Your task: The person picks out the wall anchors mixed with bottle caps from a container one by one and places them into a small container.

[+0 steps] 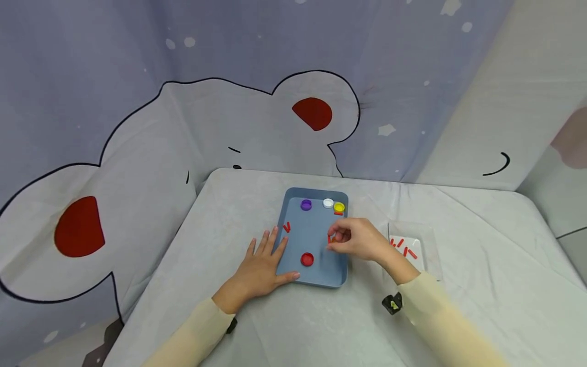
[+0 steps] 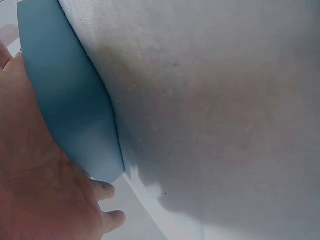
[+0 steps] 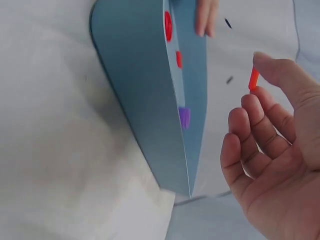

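Observation:
My right hand [image 1: 350,238] pinches a small red stick [image 3: 254,78] between thumb and index finger, above the right side of a blue-grey tray [image 1: 316,278]. An orange bit shows by the fingertips in the head view, mostly hidden. My left hand [image 1: 259,267] lies with fingers spread across the tray's left edge. In the tray are a purple cap [image 1: 305,205], a white cap [image 1: 328,203], a yellow cap [image 1: 339,207] and a red cap [image 1: 307,259]. One red stick [image 1: 338,213] lies just below the yellow cap, and two red sticks [image 1: 287,227] lie near the left rim.
To the tray's right, partly behind my right forearm, a clear box [image 1: 430,244] with a white base holds several red sticks [image 1: 405,251]. A pale cloth [image 1: 312,326] covers the table. A printed curtain [image 1: 220,122] hangs behind it.

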Available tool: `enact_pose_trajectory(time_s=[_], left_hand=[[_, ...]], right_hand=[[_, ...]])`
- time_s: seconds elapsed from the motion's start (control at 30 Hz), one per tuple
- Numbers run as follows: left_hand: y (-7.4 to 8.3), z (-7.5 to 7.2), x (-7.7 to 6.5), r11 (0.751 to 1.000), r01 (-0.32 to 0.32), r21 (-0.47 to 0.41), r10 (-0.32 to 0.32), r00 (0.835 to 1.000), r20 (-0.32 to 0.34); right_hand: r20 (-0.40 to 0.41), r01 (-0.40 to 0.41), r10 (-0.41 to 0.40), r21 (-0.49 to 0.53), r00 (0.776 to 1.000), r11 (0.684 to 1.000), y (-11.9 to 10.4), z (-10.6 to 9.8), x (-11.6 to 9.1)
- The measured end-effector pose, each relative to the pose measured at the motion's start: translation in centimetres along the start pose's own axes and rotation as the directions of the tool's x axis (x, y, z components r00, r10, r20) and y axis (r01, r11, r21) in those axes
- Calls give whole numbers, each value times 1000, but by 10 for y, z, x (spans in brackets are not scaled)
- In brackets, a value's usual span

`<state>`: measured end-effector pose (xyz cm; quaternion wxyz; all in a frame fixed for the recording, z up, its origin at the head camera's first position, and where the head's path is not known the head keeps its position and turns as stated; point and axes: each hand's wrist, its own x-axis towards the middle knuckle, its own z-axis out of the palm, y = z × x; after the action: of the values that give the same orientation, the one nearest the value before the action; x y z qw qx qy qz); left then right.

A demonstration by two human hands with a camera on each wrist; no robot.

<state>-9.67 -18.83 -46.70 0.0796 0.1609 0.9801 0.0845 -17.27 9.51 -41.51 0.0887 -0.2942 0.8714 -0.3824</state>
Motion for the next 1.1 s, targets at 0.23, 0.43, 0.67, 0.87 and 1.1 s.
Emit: enact_pose_trajectory(time_s=[0.23, 0.43, 0.67, 0.87, 1.1], left_hand=[[0, 1, 0, 1000, 2, 1, -2, 1000, -6], [0, 2, 0, 1000, 0, -4, 0, 1000, -5], [-2, 4, 1, 1000, -2, 14, 2, 1000, -7], [-1, 4, 1, 1000, -3, 10, 3, 1000, -8], [-1, 3, 0, 1000, -6, 8, 6, 1000, -12]], right_hand=[[-39, -40, 42, 51, 998, 998, 12, -20, -26], [-86, -77, 80, 38, 993, 996, 25, -35, -44], [-117, -120, 122, 23, 986, 993, 39, -54, -66], [-148, -131, 131, 8, 980, 991, 47, -65, -83], [-181, -162, 156, -19, 971, 987, 59, -73, -98]])
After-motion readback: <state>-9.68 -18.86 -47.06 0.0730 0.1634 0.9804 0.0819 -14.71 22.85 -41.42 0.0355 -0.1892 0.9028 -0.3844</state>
